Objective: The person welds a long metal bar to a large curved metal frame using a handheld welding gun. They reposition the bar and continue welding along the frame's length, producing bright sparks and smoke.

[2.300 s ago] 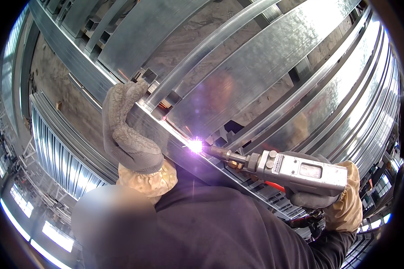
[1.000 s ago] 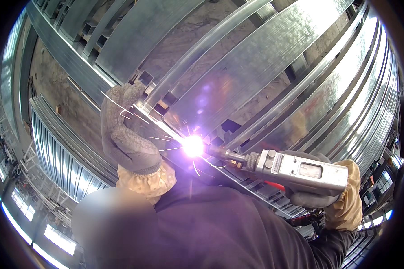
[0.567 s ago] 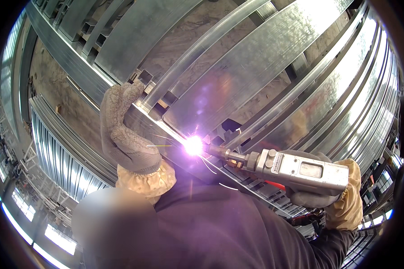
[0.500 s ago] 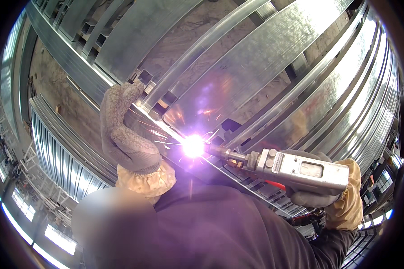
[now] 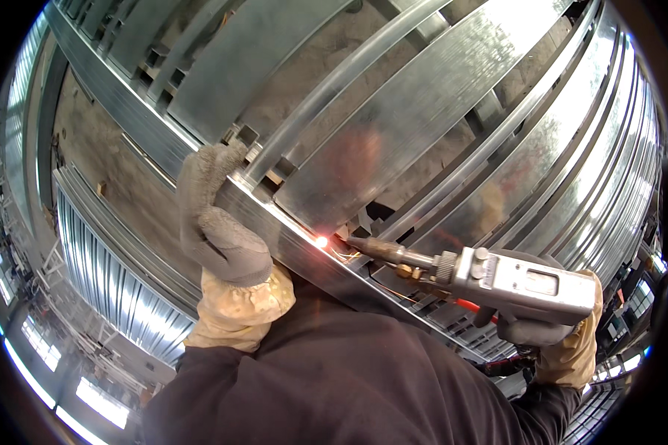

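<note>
My right hand, in a grey glove with a tan cuff, is wrapped round a silver welding gun. The gun's narrow nozzle points left at a small red-hot spot on the near rail of a galvanized metal frame, where a flat slat meets it. A gap shows between nozzle and spot. To the left, my left hand, gloved in grey, bends its fingers over the same rail beside an open square tube end. Its thumb cannot be made out clearly.
Long metal slats and round-edged tubes run away from the rail to the upper right, with dusty floor between them. A stack of ribbed metal profiles lies at the left. A red cable piece shows under the gun.
The bright white-violet arc and most sparks have gone, leaving a small red glow. The welding gun and my right hand have shifted slightly right. My left hand stays on the rail.
</note>
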